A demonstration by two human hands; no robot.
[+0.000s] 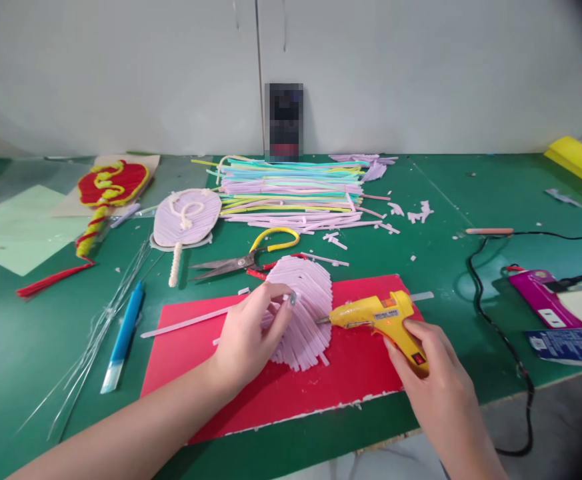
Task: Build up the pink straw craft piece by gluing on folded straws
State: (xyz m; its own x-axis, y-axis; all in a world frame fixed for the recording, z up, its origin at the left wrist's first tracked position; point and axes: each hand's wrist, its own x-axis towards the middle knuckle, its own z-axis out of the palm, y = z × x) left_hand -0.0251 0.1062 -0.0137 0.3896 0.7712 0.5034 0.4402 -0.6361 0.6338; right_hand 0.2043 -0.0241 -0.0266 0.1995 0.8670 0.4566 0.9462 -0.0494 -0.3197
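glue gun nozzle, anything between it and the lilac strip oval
Nothing visible: the glue gun nozzle overlaps the lilac strip oval at its right edge in view; the left hand is over the left side.

And the glue gun point(389, 319) is being gripped by the right hand point(437, 370)! The lilac panel point(305, 340) is being partly covered by the left hand point(251, 327).

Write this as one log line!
left hand: over lilac-strip oval; right hand: holding yellow glue gun; nozzle: at oval; red board: beneath oval
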